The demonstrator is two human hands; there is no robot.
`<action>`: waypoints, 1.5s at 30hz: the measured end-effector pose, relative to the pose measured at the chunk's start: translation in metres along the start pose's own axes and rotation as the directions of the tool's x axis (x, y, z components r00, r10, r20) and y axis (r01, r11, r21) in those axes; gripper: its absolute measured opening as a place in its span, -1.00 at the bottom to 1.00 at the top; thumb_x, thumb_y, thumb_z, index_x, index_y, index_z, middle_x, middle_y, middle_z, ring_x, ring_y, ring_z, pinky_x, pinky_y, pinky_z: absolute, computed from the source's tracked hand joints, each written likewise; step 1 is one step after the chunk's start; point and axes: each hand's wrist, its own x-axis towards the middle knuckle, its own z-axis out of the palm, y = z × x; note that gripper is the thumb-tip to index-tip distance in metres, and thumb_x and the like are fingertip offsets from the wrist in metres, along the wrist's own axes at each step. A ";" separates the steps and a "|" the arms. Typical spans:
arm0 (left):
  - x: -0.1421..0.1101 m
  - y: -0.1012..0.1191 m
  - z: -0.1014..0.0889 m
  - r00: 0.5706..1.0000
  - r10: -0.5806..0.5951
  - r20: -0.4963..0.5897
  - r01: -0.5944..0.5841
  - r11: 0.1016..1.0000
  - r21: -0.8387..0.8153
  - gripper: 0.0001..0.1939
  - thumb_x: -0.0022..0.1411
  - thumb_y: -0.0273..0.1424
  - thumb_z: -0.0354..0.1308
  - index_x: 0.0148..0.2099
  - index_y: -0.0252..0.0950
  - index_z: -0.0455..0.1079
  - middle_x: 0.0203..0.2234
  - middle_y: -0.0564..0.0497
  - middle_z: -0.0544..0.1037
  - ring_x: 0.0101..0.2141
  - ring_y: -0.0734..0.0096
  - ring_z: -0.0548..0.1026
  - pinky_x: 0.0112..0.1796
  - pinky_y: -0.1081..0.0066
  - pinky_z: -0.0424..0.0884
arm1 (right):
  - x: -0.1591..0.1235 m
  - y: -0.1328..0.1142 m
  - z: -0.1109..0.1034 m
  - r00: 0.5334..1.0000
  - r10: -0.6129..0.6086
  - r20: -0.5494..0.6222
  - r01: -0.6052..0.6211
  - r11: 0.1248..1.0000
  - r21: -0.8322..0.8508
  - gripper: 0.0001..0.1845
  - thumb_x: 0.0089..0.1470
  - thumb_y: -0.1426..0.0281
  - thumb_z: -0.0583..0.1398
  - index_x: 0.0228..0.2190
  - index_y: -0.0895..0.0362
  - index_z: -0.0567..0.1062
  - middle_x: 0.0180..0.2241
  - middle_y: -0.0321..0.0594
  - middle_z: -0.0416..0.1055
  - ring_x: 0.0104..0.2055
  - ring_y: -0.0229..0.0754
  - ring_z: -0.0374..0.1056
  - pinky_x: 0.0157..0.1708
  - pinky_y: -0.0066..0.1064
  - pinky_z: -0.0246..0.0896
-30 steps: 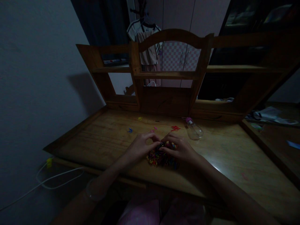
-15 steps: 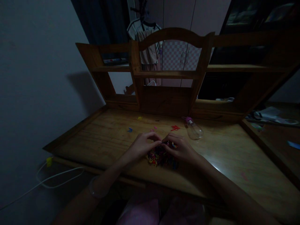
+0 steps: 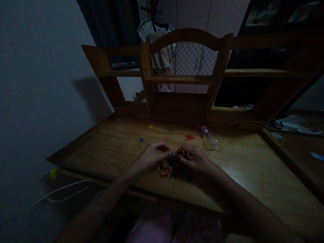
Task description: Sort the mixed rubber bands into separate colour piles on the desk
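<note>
A heap of small, tangled, many-coloured pieces (image 3: 168, 170), looking like little elastic bands, lies on the desk in front of me. My left hand (image 3: 155, 155) is at the heap's upper left, thumb and index finger pinched together. Opposite it, my right hand (image 3: 193, 157) pinches at the upper right side of the heap. A slight gap with coloured bits separates the fingertips. Whatever they hold is too small and dark to make out. Beyond the hands lie little separate groups: red pieces (image 3: 189, 137), pink pieces (image 3: 165, 138), blue pieces (image 3: 140, 139) and yellow pieces (image 3: 151, 127).
A clear bulb-shaped bottle (image 3: 211, 141) with a pink cap lies on its side at the right. The wooden desk (image 3: 111, 145) has a shelf unit (image 3: 179, 80) along its back. A white cable (image 3: 65, 190) hangs at the left edge.
My fingertips, which met above the heap, have drawn slightly apart, the left hand shifting a little leftward. The separate coloured groups and the bottle stay in place.
</note>
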 end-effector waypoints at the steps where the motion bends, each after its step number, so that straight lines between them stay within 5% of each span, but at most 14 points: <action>1: 0.000 -0.001 -0.001 1.000 -0.002 -0.005 0.002 1.000 -0.005 -0.86 0.14 -0.34 0.19 -0.29 -0.32 0.47 -0.38 -0.01 0.57 -0.29 0.35 0.50 -0.21 0.36 0.41 | 0.000 0.000 0.000 1.000 -0.003 -0.001 0.003 1.000 -0.001 -0.89 0.11 0.44 0.15 -0.31 0.15 0.49 -0.40 -0.25 0.40 -0.42 -0.30 0.30 -0.41 -0.48 0.18; 13: 0.000 0.003 0.005 1.000 0.012 -0.001 -0.012 0.999 -0.045 -0.85 0.12 -0.33 0.22 -0.30 -0.33 0.47 -0.37 -0.01 0.56 -0.29 0.35 0.51 -0.17 0.35 0.40 | 0.001 -0.005 0.000 1.000 0.020 0.011 -0.020 1.000 -0.014 -0.79 0.07 0.25 0.24 -0.29 0.12 0.50 -0.38 -0.25 0.41 -0.41 -0.28 0.30 -0.41 -0.47 0.19; 21: 0.001 0.007 0.012 0.999 0.048 0.000 -0.048 0.995 -0.083 -0.84 0.15 -0.32 0.21 -0.28 -0.32 0.46 -0.37 -0.01 0.54 -0.30 0.37 0.50 -0.18 0.34 0.41 | 0.001 0.000 0.005 0.999 0.049 -0.009 -0.049 0.997 0.058 -0.90 0.10 0.37 0.19 -0.38 0.14 0.49 -0.44 -0.28 0.37 -0.44 -0.30 0.28 -0.43 -0.47 0.18; 31: 0.000 0.005 0.000 0.999 0.047 -0.025 -0.049 0.996 -0.077 -0.81 0.14 -0.29 0.21 -0.29 -0.33 0.44 -0.37 -0.02 0.54 -0.29 0.37 0.49 -0.18 0.34 0.41 | 0.004 0.000 -0.004 0.996 0.072 -0.045 -0.067 0.992 0.105 -0.86 0.10 0.33 0.21 -0.40 0.15 0.52 -0.49 -0.29 0.38 -0.48 -0.32 0.25 -0.49 -0.48 0.13; 35: 0.007 -0.008 -0.017 0.996 0.070 -0.061 -0.069 0.997 0.023 -0.79 0.16 -0.26 0.18 -0.26 -0.31 0.44 -0.34 -0.01 0.55 -0.29 0.39 0.51 -0.19 0.39 0.42 | 0.006 0.002 -0.006 0.993 0.104 -0.060 -0.099 0.992 0.082 -0.79 0.11 0.27 0.21 -0.41 0.16 0.52 -0.49 -0.27 0.38 -0.49 -0.32 0.22 -0.52 -0.49 0.08; 39: 0.042 -0.039 -0.052 0.950 0.091 -0.298 0.037 0.917 0.398 -0.82 0.18 -0.31 0.12 -0.25 -0.29 0.45 -0.33 0.00 0.57 -0.28 0.40 0.52 -0.18 0.44 0.39 | 0.006 0.007 -0.005 0.993 0.100 -0.066 -0.097 0.994 0.052 -0.80 0.12 0.29 0.20 -0.41 0.17 0.51 -0.48 -0.25 0.40 -0.49 -0.31 0.22 -0.52 -0.48 0.08; 45: 0.099 -0.084 -0.094 0.917 0.029 -0.398 0.184 0.854 0.487 -0.84 0.09 -0.39 0.15 -0.29 -0.32 0.50 -0.40 -0.06 0.59 -0.32 0.30 0.51 -0.24 0.39 0.37 | 0.004 0.014 -0.002 0.992 0.089 -0.091 -0.087 0.996 0.020 -0.82 0.13 0.30 0.18 -0.40 0.14 0.49 -0.46 -0.26 0.40 -0.50 -0.31 0.22 -0.51 -0.47 0.10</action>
